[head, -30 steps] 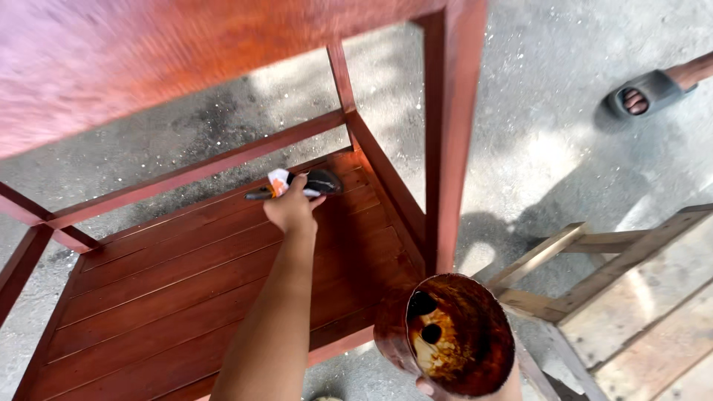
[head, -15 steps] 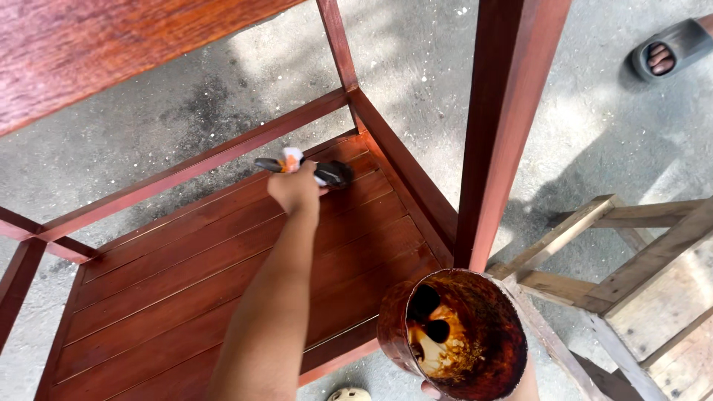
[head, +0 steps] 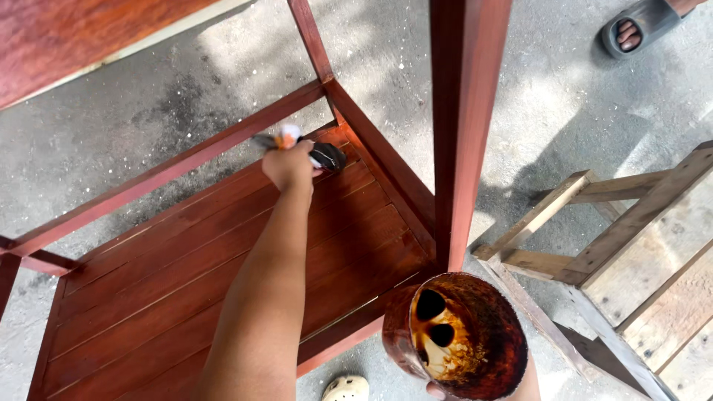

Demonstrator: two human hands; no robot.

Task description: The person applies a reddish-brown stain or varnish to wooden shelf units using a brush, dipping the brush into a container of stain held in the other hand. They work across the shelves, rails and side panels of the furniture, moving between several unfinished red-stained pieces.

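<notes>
My left hand [head: 290, 165] reaches to the far corner of the red-brown slatted lower shelf [head: 186, 282] and grips a paintbrush [head: 327, 156]. The brush's dark head lies on the slats near the corner rail. At the bottom right, a stained round container [head: 460, 334] with dark brown liquid and residue is held up. Only the fingertips of my right hand [head: 438, 390] show under it. The container hangs just in front of the table's upright leg [head: 464, 111].
The stained table top [head: 74, 37] fills the upper left. A bare wooden frame [head: 609, 245] lies on the concrete at the right. Another person's sandalled foot [head: 639, 26] is at the top right. A pale shoe [head: 347, 388] shows at the bottom edge.
My left hand has moved the brush slightly further into the shelf's far corner. The view has shifted, so the leg and the container sit more toward the centre.
</notes>
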